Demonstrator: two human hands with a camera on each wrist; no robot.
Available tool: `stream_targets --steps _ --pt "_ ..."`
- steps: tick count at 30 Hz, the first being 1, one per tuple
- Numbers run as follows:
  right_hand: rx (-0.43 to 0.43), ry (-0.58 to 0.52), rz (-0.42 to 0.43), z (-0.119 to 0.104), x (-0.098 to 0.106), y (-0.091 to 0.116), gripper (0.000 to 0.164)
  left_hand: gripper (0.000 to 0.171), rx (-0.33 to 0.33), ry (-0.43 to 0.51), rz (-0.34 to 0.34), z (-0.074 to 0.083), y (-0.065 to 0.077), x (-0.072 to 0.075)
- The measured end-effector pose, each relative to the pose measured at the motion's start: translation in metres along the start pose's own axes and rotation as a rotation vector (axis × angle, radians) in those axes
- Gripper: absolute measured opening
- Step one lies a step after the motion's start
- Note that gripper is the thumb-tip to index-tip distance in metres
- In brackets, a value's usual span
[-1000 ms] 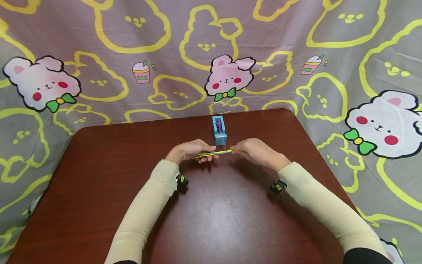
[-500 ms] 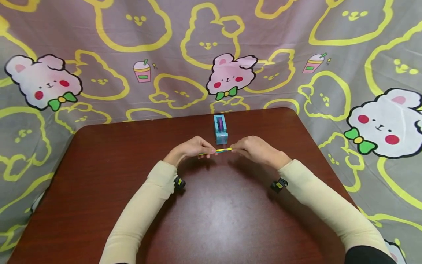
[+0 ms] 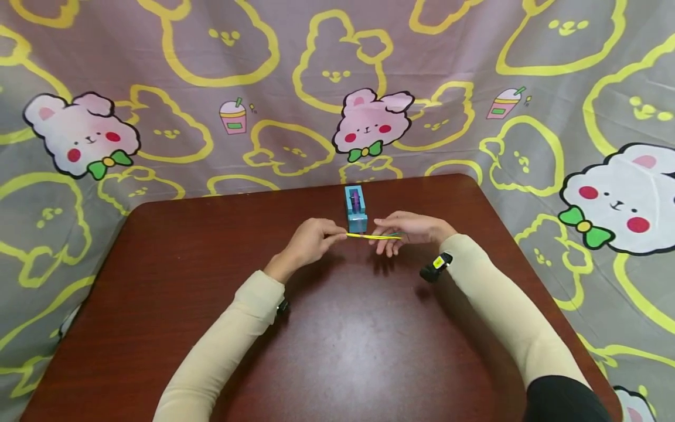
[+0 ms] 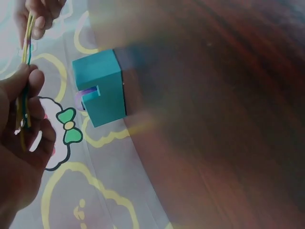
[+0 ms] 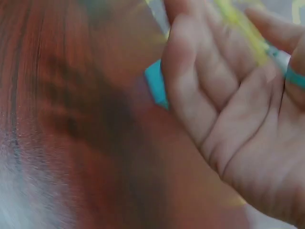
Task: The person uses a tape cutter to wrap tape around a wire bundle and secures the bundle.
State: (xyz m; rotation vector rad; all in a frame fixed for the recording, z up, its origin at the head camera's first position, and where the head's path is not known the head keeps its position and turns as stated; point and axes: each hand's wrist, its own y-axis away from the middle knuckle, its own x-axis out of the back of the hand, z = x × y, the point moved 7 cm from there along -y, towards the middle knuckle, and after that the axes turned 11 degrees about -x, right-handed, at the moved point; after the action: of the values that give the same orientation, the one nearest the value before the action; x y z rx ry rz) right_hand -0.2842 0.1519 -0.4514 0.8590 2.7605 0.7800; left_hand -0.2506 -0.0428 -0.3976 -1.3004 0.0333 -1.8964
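My left hand (image 3: 312, 241) pinches one end of a bundle of thin yellow and teal strands (image 3: 369, 237) between thumb and fingertips. The bundle stretches level across to my right hand (image 3: 408, 228), where its loose ends lie over the spread fingers, thumb raised above them. In the right wrist view, blurred yellow and teal strands (image 5: 243, 28) cross the inside of the fingers. Just beyond the bundle stands a blue tape dispenser (image 3: 356, 218) with a purple roll; its side shows as a teal block (image 4: 106, 95) in the left wrist view.
A dark brown wooden table (image 3: 337, 340) lies under both hands. Behind it and along the right side hangs a grey curtain (image 3: 295, 53) with cartoon rabbits. Each wrist carries a small black camera (image 3: 436, 268).
My right hand has let go of its pinch and turned with fingers spread beneath the strands. The left hand now pinches the opposite end, and the bundle has shifted right.
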Motion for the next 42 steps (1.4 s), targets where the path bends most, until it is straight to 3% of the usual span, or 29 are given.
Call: stream_targets --steps 3,6,12,20,26,29,32,39,42 --pt "-0.045 -0.144 -0.105 0.019 -0.001 -0.01 0.065 0.012 -0.118 -0.104 0.039 0.009 0.001 0.0" --pt "-0.064 -0.223 -0.192 0.033 -0.005 -0.016 0.062 0.011 -0.194 -0.172 0.068 0.014 0.004 -0.002" --pt "0.019 -0.275 -0.305 0.034 -0.015 -0.016 0.045 0.011 -0.263 -0.248 0.096 0.018 0.006 -0.003" --pt "0.046 -0.239 -0.256 0.021 -0.014 -0.008 0.038 0.009 -0.291 -0.27 0.111 0.021 0.007 -0.001" --pt "0.078 -0.008 -0.124 0.0 -0.005 0.003 0.038 0.012 -0.28 -0.254 0.143 0.021 0.008 0.002" --pt "0.099 0.145 -0.03 -0.014 -0.003 0.011 0.035 0.015 -0.232 -0.199 0.138 0.016 0.006 0.002" --pt "0.142 0.307 0.073 -0.03 -0.003 0.021 0.026 0.017 -0.135 -0.097 0.123 0.008 0.002 0.002" --pt "0.251 0.72 0.374 -0.056 -0.012 0.038 0.015 0.017 0.172 0.309 0.056 -0.022 -0.006 -0.004" --pt "0.289 0.878 0.495 -0.059 -0.019 0.043 0.014 0.03 0.315 0.482 -0.008 -0.038 -0.006 -0.012"
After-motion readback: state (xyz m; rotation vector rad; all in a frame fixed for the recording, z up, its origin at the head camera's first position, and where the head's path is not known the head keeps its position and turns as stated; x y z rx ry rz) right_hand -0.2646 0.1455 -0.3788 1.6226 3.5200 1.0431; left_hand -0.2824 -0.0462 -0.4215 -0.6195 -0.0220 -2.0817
